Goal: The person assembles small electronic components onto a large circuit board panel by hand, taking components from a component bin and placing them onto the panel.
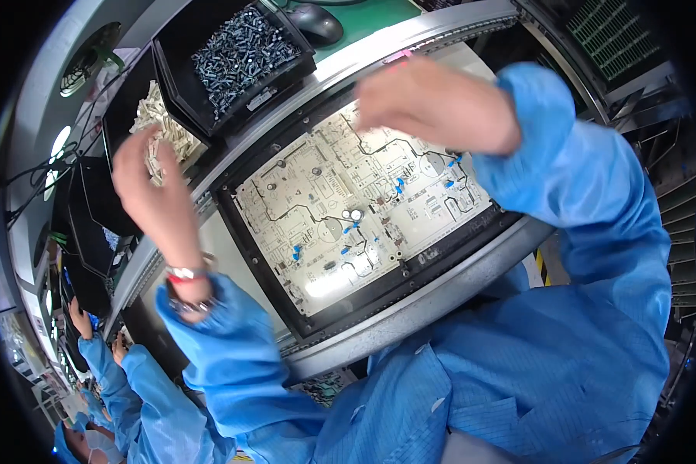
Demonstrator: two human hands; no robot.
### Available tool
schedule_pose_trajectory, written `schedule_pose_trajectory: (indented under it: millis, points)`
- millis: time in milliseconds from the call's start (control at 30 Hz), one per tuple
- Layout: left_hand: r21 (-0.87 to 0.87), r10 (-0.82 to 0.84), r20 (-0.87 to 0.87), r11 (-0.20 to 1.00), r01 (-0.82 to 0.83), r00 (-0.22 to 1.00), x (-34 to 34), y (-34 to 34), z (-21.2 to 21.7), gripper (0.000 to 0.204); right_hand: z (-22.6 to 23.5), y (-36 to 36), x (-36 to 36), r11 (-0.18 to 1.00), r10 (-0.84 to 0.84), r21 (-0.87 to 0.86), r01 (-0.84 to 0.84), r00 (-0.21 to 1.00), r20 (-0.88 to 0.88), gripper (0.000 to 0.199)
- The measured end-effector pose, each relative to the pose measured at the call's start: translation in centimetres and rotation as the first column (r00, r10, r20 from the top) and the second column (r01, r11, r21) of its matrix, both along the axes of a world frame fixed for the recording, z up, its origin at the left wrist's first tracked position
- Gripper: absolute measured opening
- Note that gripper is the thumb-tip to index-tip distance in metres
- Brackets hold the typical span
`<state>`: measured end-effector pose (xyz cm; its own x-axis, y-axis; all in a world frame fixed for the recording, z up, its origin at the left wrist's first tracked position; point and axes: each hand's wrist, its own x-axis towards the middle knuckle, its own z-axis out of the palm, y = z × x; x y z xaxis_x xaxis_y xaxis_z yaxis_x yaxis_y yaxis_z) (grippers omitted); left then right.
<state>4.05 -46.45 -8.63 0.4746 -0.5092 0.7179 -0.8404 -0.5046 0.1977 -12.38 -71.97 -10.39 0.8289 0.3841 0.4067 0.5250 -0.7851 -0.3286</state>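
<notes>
My left hand (pixel 156 203) is over the bin of small white parts (pixel 179 131), its fingers curved and the thumb apart from them. Motion softens its outline, and nothing shows in its grasp. Above the far right part of a printed circuit board (pixel 286 185) is my right hand (pixel 433 104), fingers curled together and pointing left. Whatever they may hold is hidden. The pale board sits in a black frame (pixel 247 267) and carries blue disc-shaped components (pixel 399 185) and white round-topped ones (pixel 352 216).
A black bin (pixel 243 62) full of dark cylindrical components stands at the back left, beside a black computer mouse (pixel 317 25). A metal rail (pixel 410 298) runs along the near side of the frame. At lower left, another person in blue sleeves (pixel 143 387) works.
</notes>
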Motion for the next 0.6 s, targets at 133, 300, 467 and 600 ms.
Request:
schedule_pose_trajectory:
  millis: [133,300,467,600]
  points:
    - [0.254,0.055,0.025,0.965,-0.060,0.998,7.9,4.6,-2.8,0.021,-3.0,0.5,-4.7,0.993,0.000,0.119,0.024,0.981,-0.196,0.012]
    - [0.395,0.163,-0.305,0.918,-0.032,0.938,7.5,3.7,-3.6,0.018,-5.3,0.9,-6.5,0.968,0.059,0.252,0.002,0.971,-0.232,0.013]
    - [0.447,0.201,-0.201,0.890,-0.093,0.959,7.5,3.3,-2.8,0.015,-6.0,0.7,-7.1,0.975,0.025,0.220,0.031,0.969,-0.246,0.015]
    - [0.332,0.186,-0.245,0.938,-0.098,0.952,7.6,3.5,-2.8,0.013,-6.3,0.6,-7.0,0.968,0.046,0.251,0.019,0.966,-0.253,0.014]
